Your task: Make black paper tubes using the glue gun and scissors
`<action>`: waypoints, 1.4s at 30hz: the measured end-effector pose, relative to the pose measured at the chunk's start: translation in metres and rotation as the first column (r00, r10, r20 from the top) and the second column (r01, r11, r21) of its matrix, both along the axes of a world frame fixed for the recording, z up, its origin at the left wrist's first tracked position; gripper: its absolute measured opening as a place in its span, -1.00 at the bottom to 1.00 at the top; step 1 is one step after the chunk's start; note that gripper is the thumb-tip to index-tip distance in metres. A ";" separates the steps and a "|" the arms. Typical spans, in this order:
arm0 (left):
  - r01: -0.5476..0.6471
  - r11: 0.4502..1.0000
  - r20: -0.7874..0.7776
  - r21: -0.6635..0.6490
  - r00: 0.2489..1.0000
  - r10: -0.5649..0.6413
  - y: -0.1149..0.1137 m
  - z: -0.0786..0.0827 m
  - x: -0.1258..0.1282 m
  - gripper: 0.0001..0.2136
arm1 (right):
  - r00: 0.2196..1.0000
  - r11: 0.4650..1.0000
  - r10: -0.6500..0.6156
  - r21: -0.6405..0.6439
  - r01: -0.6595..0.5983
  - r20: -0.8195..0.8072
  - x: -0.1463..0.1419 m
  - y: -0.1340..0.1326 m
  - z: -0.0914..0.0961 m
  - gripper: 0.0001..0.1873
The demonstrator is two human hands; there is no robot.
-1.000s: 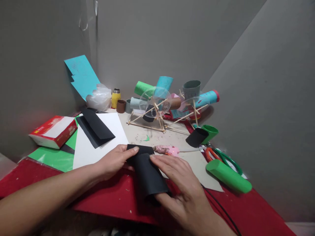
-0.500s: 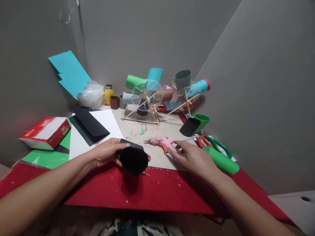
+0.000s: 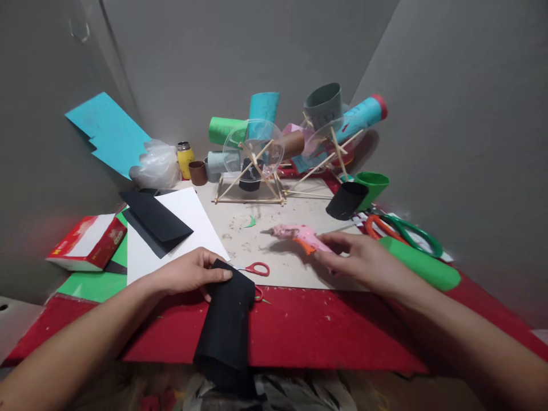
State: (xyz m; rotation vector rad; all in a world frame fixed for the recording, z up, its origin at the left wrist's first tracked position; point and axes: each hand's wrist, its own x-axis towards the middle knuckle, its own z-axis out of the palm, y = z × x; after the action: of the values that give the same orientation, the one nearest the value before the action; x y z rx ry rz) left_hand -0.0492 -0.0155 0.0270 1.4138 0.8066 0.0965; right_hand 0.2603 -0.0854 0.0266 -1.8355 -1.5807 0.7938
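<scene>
My left hand (image 3: 193,275) pinches the upper end of a black paper tube (image 3: 226,325), thumb on top. The tube hangs tilted over the front edge of the red table. In my right hand (image 3: 357,257) is a pink hot glue gun (image 3: 299,233) with an orange trigger, gripped by its handle. Its nozzle points left, and a shadow shows beneath it on the pale board (image 3: 295,271). Red-handled scissors (image 3: 258,269) lie between the hands, partly hidden by the tube.
A stick frame with clear discs and coloured paper tubes (image 3: 252,171) stands at the back. Folded black paper (image 3: 158,220) and a red tissue pack (image 3: 88,240) lie left. Green-handled scissors (image 3: 415,234) and a green tube (image 3: 422,262) are at right.
My right hand has closed on the glue gun and lifted it slightly off the board. My left hand has turned the black tube, so its side now shows instead of its opening.
</scene>
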 end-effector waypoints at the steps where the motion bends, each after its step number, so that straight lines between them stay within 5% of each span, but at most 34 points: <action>1: 0.002 1.000 0.003 -0.010 1.000 -0.002 0.001 0.000 0.000 -0.71 | 0.993 0.999 -0.048 0.012 0.050 -0.104 0.001 -0.003 0.005 -0.65; 4: -0.027 0.998 0.010 -0.051 1.000 0.028 0.004 0.004 -0.003 -0.73 | 0.859 0.989 -0.111 0.027 0.144 -0.500 0.003 -0.011 0.016 -0.73; 8: -0.091 0.988 0.020 -0.128 0.995 0.094 0.008 0.012 -0.010 -0.78 | 0.518 0.984 -0.022 -0.109 -0.138 -0.855 -0.003 -0.016 0.018 -0.74; 10: -0.031 0.990 -0.024 -0.139 0.999 0.028 0.008 0.014 -0.012 -0.77 | 0.472 0.967 -0.014 -0.133 -0.219 -0.882 -0.008 -0.013 0.016 -0.74; 15: 0.118 0.984 -0.091 -0.133 0.987 -0.131 0.006 0.008 0.003 -0.67 | 0.551 0.959 0.025 -0.135 -0.249 -0.834 -0.015 0.002 0.014 -0.76; 24: -0.265 0.955 0.152 -0.131 0.947 0.284 0.033 -0.011 0.033 -0.72 | 0.586 0.993 -0.031 -0.089 -0.072 -0.810 -0.011 0.004 0.024 -0.69; 28: -0.086 0.982 0.043 -0.169 0.995 0.094 0.046 -0.007 0.024 -0.73 | 0.579 1.000 -0.022 -0.028 -0.002 -0.815 -0.009 0.005 0.036 -0.63; 33: 0.202 0.975 -0.182 -0.091 0.959 -0.216 0.044 0.010 0.026 -0.68 | 0.615 0.962 0.100 -0.082 -0.260 -0.782 -0.014 0.014 0.031 -0.51; 36: 0.246 0.965 -0.220 0.092 0.950 -0.221 0.042 0.019 0.032 -0.67 | 0.662 0.922 0.186 -0.104 -0.373 -0.726 -0.020 0.020 0.018 -0.48; 39: 0.147 0.882 -0.256 0.448 0.966 -0.031 0.034 0.030 0.031 -0.69 | 0.712 0.927 0.169 -0.136 -0.350 -0.681 -0.022 0.021 0.007 -0.52; 42: -0.019 0.642 -0.177 0.766 0.954 0.240 0.012 0.043 0.017 -0.76 | 0.732 0.918 0.154 -0.178 -0.355 -0.664 -0.019 0.019 0.003 -0.60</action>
State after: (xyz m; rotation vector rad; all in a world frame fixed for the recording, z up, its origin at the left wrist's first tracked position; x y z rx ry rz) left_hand -0.0323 -0.0031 0.0697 2.2052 1.1708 0.4101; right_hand 0.2410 -0.0666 0.0296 -1.2915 -1.3030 1.6653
